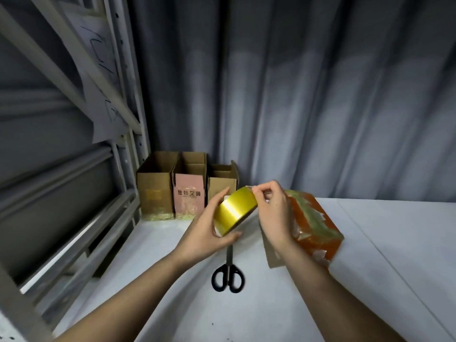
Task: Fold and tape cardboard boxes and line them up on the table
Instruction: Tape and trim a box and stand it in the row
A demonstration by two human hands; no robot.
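I've got the tape [233, 211] at frame centre, above the scissors [228, 272]. Left hand [209, 230] clamps the roll; right hand [272, 211] pinches its end, top edge. Tape's light, stiff, sticky w/ a slick film, so I'd grip the rim. Box [313, 225] waits centre-right.

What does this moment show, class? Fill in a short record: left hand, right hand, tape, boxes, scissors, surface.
left hand: left hand holds the tape roll
right hand: right hand pinches the tape end at the top of the roll
tape: yellow, shiny, held above the table
boxes: three open boxes in a row at the back; an orange box, already taped, behind the right hand
scissors: black-handled scissors flat on the table, below the roll
surface: white table
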